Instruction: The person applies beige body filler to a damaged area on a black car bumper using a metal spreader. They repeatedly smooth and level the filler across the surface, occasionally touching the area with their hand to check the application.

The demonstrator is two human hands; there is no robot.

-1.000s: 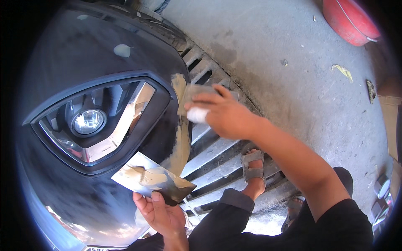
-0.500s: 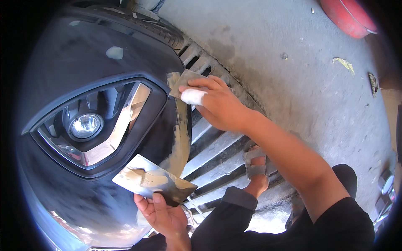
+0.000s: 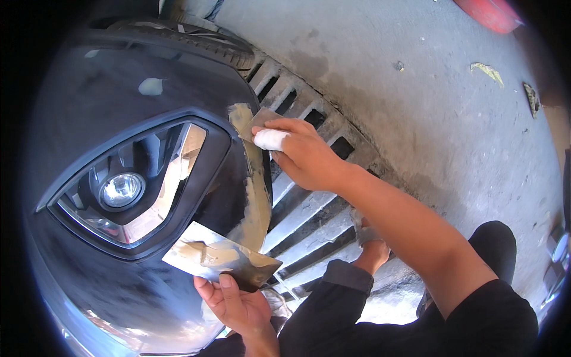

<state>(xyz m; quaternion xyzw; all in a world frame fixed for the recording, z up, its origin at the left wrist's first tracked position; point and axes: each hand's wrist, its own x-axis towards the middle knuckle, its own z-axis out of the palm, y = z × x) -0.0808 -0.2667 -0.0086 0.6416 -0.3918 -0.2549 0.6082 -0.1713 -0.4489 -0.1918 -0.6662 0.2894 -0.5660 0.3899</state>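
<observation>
A dark car bumper (image 3: 148,285) fills the left side, with a lamp (image 3: 122,190) set in an angular recess. Tan filler paste (image 3: 256,196) runs in a rough band down the bumper's right edge. My right hand (image 3: 303,152), one finger wrapped in white, is closed on a thin flat spreader (image 3: 264,122) whose edge lies against the upper part of that band. Lower down, my left hand (image 3: 235,303) grips a square metal plate (image 3: 196,244) by its lower edge. Tan paste is smeared over the plate's face.
A slatted drain grate (image 3: 315,208) runs along the floor beside the bumper. My sandalled foot (image 3: 372,244) rests by it. A tyre (image 3: 232,53) is at the top, a red basin (image 3: 491,13) at the top right, and a dry leaf (image 3: 488,72) lies on the concrete.
My right hand and the spreader have moved slightly down along the paste band, which now shows more bare at its top. The whole view has shifted a little.
</observation>
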